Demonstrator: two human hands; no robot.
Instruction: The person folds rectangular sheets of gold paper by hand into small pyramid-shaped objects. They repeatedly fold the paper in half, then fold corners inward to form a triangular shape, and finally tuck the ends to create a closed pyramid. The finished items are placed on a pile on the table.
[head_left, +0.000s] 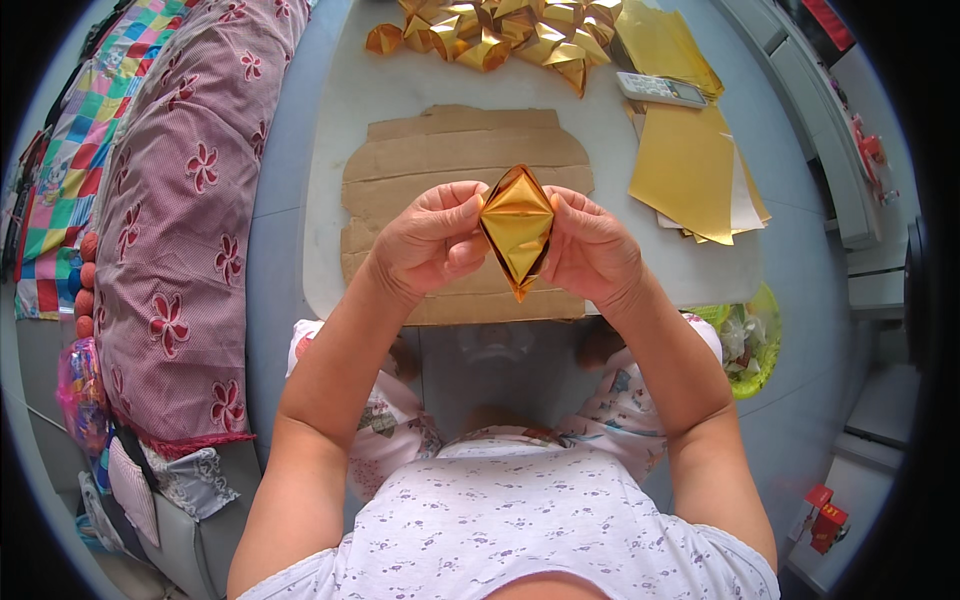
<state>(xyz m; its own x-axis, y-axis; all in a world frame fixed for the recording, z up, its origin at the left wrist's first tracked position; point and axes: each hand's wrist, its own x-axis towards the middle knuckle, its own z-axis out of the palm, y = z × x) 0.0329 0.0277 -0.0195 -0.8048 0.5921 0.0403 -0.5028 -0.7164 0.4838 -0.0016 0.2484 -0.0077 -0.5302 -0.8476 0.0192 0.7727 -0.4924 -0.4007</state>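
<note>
Between my two hands is a folded gold foil paper piece (517, 232), diamond-shaped with pointed top and bottom ends. My left hand (439, 236) pinches its left corner between thumb and fingers. On the opposite corner, my right hand (589, 240) has a like pinch; some of its fingertips are hidden behind the foil. Both hands are above a flat piece of brown cardboard (450, 150) on a white table (337, 82). Several folded gold foil pieces (517, 34) are heaped at the table's far side.
Flat gold paper sheets (675, 165) lie at the table's right, with a white remote control (660, 88) on them. A green basket (772, 360) holding plastic stands below the right edge. At left is a sofa under a pink flowered cover (187, 225).
</note>
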